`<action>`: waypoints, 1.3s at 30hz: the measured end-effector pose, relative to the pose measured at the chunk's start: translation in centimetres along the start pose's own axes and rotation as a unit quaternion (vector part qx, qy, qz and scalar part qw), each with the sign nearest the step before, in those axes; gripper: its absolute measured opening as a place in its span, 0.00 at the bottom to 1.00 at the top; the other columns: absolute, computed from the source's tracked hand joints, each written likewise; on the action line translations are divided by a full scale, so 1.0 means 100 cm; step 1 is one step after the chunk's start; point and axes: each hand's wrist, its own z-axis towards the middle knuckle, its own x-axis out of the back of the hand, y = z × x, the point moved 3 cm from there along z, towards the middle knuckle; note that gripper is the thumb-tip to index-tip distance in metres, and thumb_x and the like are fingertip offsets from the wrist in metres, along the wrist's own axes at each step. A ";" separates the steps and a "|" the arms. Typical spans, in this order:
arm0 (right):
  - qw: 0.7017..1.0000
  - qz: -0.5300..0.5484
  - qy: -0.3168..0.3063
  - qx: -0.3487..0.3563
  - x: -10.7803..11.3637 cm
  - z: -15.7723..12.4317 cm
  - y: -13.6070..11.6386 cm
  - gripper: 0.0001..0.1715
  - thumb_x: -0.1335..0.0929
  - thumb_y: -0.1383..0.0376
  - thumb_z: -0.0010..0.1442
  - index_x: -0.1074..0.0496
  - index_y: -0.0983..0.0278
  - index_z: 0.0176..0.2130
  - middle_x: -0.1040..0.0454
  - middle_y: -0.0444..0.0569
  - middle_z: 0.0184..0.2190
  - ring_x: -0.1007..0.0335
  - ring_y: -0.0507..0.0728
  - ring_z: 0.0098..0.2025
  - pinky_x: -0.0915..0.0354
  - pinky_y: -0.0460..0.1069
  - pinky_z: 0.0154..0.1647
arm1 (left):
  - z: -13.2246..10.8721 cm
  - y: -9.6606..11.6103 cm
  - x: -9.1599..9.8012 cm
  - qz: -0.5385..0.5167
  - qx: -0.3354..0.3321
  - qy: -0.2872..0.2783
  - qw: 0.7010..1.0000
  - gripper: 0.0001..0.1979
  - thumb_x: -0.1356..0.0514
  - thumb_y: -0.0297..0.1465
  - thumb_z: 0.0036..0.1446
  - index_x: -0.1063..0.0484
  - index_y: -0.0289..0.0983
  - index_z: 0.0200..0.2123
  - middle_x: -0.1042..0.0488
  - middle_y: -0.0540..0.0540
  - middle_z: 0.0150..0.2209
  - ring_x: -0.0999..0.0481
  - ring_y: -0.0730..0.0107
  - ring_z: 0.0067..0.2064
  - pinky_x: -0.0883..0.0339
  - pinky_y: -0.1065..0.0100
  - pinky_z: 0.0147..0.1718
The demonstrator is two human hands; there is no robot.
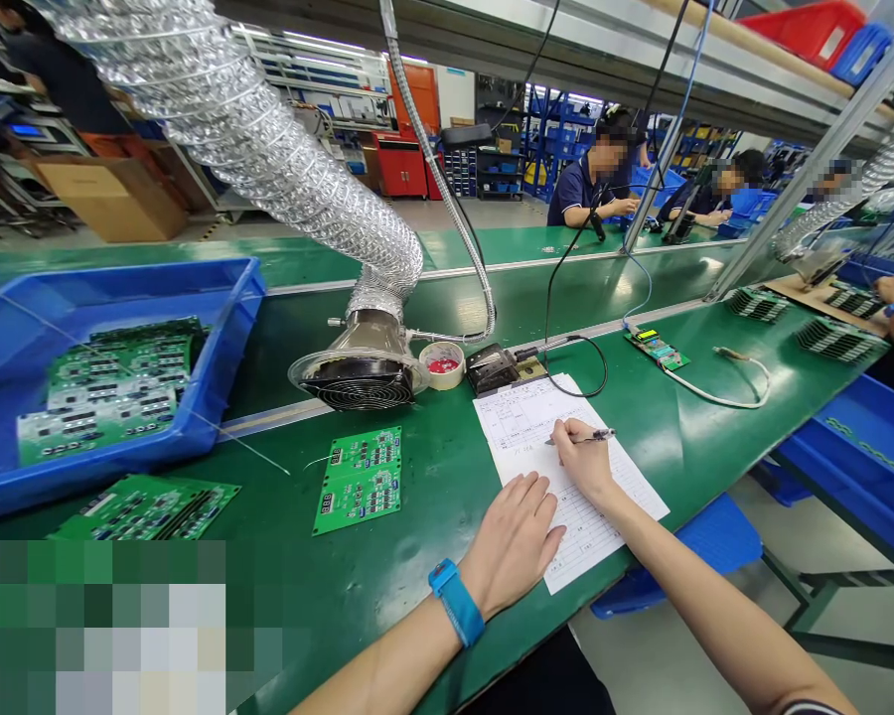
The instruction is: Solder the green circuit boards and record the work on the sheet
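Note:
A pen (596, 435) is gripped in my right hand (582, 459), its tip at the handwriting on a printed form (603, 526). My left hand (513, 541) lies flat on the lower left part of the sheet, fingers stretched out; a blue band circles that wrist. The paper sits on a dark clipboard whose clip end points away from me. Left of the paper, a green circuit board (359, 479) rests on the green bench, with a thin wire at its left edge.
A blue bin (227, 338) of circuit boards stands at left, more boards (149, 504) before it. A fume duct (343, 218) ends in a fan hood (358, 367) beside a tape roll (442, 364). A small wired board (656, 348) lies right. People sit across the bench.

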 end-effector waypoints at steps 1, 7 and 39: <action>1.000 0.000 0.000 0.000 0.000 0.000 0.000 0.25 0.38 0.53 0.65 0.38 0.61 0.20 0.38 0.41 0.15 0.40 0.52 0.20 0.43 0.48 0.25 | 0.000 0.000 0.000 -0.001 0.000 0.001 1.000 0.13 0.44 0.34 0.65 0.33 0.34 0.50 0.29 0.36 0.56 0.31 0.50 0.61 0.36 0.48 0.61; 1.000 0.004 -0.012 0.006 -0.002 0.000 -0.002 0.26 0.38 0.54 0.65 0.40 0.61 0.19 0.39 0.41 0.15 0.42 0.52 0.20 0.45 0.48 0.25 | 0.000 -0.001 0.000 0.002 -0.001 -0.003 1.000 0.13 0.44 0.34 0.65 0.33 0.34 0.50 0.29 0.35 0.56 0.32 0.50 0.61 0.37 0.49 0.62; 1.000 0.017 0.021 -0.008 0.006 0.002 0.005 0.24 0.37 0.57 0.65 0.39 0.61 0.20 0.39 0.40 0.14 0.42 0.51 0.17 0.45 0.48 0.22 | 0.000 -0.001 -0.001 0.004 -0.002 -0.009 1.000 0.13 0.44 0.34 0.65 0.32 0.33 0.50 0.29 0.35 0.56 0.32 0.50 0.61 0.38 0.49 0.62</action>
